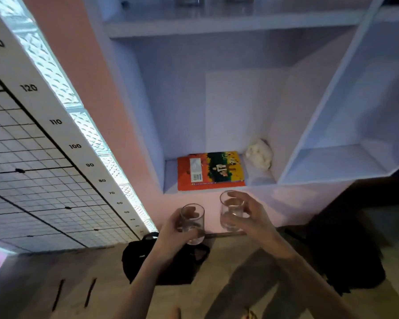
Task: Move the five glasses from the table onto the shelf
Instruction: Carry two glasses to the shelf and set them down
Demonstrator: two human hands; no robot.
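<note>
I hold two clear glasses upright in front of a white shelf unit (219,25). My left hand (173,233) grips one glass (192,223) around its lower half. My right hand (251,217) is wrapped around the other glass (230,210), a little higher and to the right. Both glasses are in the air below the lowest compartment's front edge (217,192). At the top of the view, on the upper shelf board, blurred glass bases (189,1) stand. No table is in view.
An orange book (211,171) lies flat in the lowest compartment beside a white crumpled lump (259,156). A black bag (148,259) sits on the floor under my left arm. A measuring board with numbers (55,122) leans at the left. Dark furniture (355,238) stands at the right.
</note>
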